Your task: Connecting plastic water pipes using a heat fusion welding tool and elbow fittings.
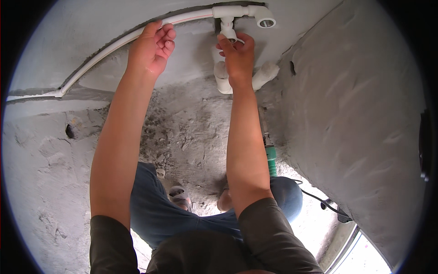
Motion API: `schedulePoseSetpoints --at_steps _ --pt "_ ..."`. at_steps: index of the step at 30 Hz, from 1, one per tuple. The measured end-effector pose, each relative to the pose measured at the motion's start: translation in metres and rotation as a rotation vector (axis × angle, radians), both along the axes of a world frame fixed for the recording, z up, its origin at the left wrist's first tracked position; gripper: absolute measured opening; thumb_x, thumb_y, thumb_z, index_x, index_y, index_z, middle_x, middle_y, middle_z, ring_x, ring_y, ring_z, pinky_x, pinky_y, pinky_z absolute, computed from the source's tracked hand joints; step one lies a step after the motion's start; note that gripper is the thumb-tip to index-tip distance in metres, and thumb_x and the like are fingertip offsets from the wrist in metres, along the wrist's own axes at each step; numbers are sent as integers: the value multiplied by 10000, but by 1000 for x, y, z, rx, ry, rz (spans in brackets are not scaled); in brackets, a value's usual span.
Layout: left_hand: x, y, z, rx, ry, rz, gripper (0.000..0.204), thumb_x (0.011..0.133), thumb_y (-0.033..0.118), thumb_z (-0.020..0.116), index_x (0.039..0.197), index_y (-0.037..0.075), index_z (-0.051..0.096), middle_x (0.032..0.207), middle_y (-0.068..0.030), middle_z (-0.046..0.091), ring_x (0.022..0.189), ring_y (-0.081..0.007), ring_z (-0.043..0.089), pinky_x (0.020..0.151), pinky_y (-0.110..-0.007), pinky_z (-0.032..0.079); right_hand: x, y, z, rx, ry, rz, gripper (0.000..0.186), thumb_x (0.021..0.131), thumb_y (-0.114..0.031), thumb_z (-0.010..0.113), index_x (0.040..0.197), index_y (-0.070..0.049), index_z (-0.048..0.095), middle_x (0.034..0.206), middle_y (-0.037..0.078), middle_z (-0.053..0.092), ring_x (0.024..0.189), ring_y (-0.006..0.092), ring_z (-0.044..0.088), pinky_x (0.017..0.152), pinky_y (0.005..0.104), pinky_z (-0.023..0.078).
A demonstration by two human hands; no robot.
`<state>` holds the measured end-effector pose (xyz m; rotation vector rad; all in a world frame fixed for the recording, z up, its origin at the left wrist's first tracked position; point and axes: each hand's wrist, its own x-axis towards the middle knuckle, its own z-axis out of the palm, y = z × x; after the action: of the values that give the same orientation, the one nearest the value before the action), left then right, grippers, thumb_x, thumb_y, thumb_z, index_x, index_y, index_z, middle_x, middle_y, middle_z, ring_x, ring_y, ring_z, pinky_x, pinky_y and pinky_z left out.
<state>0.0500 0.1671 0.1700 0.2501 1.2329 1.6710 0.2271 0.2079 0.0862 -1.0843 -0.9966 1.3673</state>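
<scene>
My left hand (154, 49) is raised to the wall with its thumb against a white pipe (114, 44) that carries a thin red line. Its fingers curl toward the palm, and anything inside them is hidden. Farther right, my right hand (239, 57) closes its thumb and fingers around the open end of a white elbow fitting (226, 30). That elbow hangs below a white tee (222, 12) at the pipe's end. A small white strip or ring shows at my right fingertips; its kind is unclear. Right of the tee, another elbow (266, 21) has a dark round insert.
Two stubby white pipe ends (264, 75) rise below my right hand. A green-bodied tool (271, 160) stands near my right knee, with a black cable (315, 195) close by. A rough grey wall (351, 105) closes off the right side. Rubble covers the floor (191, 132).
</scene>
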Motion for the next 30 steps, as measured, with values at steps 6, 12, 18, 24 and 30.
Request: schedulePoseSetpoints --at_steps 6,12,18,24,30 --pt "7 4 -2 -6 0 81 196 895 158 705 956 4 600 858 -74 647 730 -168 633 551 -240 472 0 3 -1 71 -30 -58 477 856 -142 741 1188 37 448 886 104 672 789 139 659 711 268 509" --pt "0 6 -5 -53 -17 98 191 889 142 707 972 7 599 868 -77 651 730 -177 643 545 -236 474 -5 4 -8 72 -89 -69 460 820 -206 762 1131 14 505 921 116 682 789 164 649 727 300 520" --pt "-4 12 -2 -21 -17 93 171 904 116 687 1009 16 596 907 -87 667 757 -188 659 547 -233 476 -10 7 -7 81 -44 -69 452 828 -220 762 1125 10 510 921 115 689 795 169 657 733 304 522" --pt "-7 8 -9 38 32 36 174 919 125 680 1031 18 601 953 -98 668 804 -194 664 548 -236 473 -10 10 -14 118 -71 -80 482 826 -243 776 1136 10 508 922 110 691 793 174 660 738 307 523" --pt "-7 8 -7 55 34 39 166 948 143 649 1029 10 594 940 -105 670 834 -212 660 564 -257 463 -10 8 -11 119 -91 -91 523 806 -250 798 1147 13 501 894 115 695 809 184 662 748 317 526"
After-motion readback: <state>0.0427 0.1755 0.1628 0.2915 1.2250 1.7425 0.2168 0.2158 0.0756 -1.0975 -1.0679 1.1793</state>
